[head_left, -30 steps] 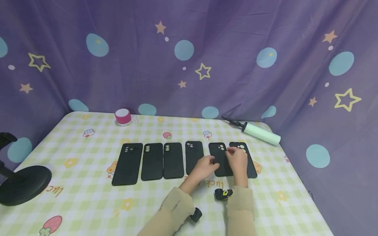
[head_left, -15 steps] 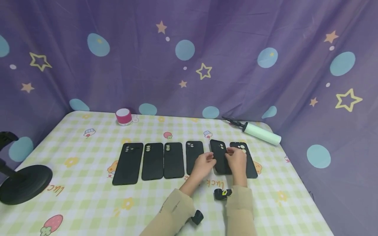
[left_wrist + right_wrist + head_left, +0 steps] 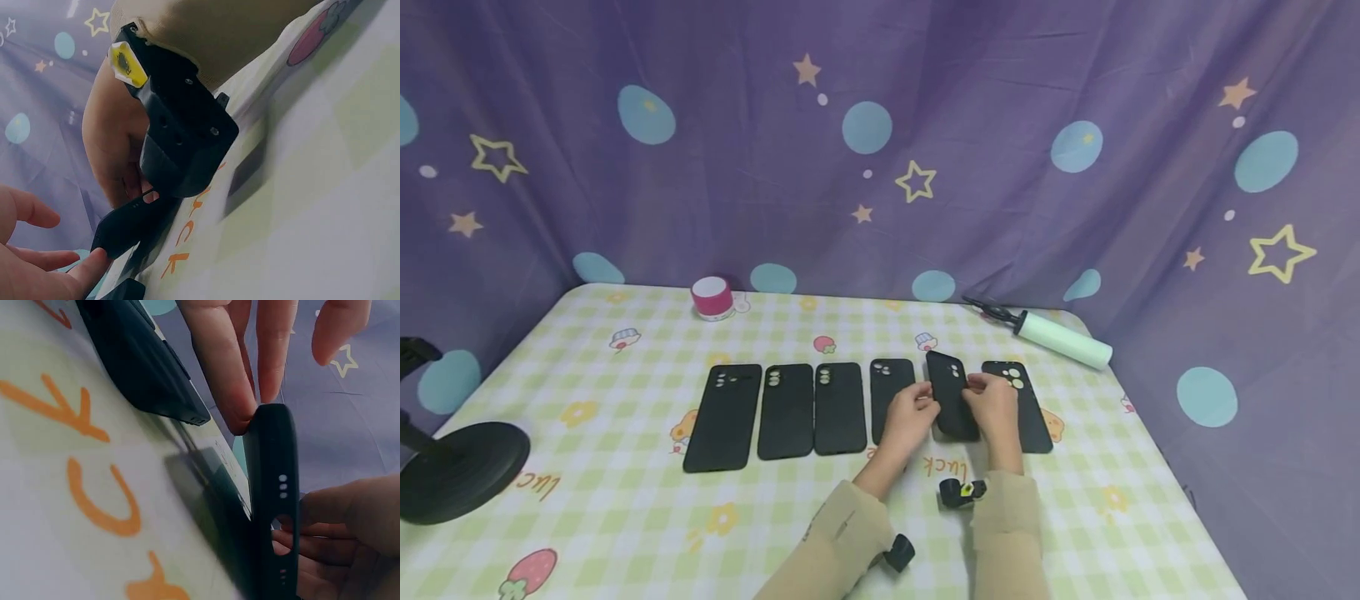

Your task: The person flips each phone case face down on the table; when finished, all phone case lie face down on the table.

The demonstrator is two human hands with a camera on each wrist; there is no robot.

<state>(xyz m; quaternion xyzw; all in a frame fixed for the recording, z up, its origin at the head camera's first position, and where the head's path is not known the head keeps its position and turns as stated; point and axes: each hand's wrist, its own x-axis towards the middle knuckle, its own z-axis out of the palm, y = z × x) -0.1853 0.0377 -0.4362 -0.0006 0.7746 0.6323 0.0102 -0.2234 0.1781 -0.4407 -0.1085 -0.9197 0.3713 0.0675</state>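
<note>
A black phone case (image 3: 952, 398) with camera holes at its far end is tilted up off the table, fifth from the left in a row of black cases. My left hand (image 3: 911, 414) pinches its left edge; in the left wrist view the thumb (image 3: 95, 261) meets the dark case (image 3: 128, 230). On its right edge, my right hand (image 3: 996, 410) grips with thumb and fingers. The right wrist view looks at the case's end (image 3: 273, 456), showing small speaker holes and an oval port opening. Fingers behind the case are partly hidden.
Cases to the left lie flat, including the fourth case (image 3: 891, 392) beside my left hand. Another case (image 3: 1033, 421) lies right, partly under my right hand. Behind stand a pink-and-white tape roll (image 3: 712, 298) and pale green pump (image 3: 1064, 339). A black round base (image 3: 463, 471) is far left.
The fifth case lay flat one second ago; its left edge has since risen and it has shifted slightly left. Both hands closed in on its sides and moved a little left.
</note>
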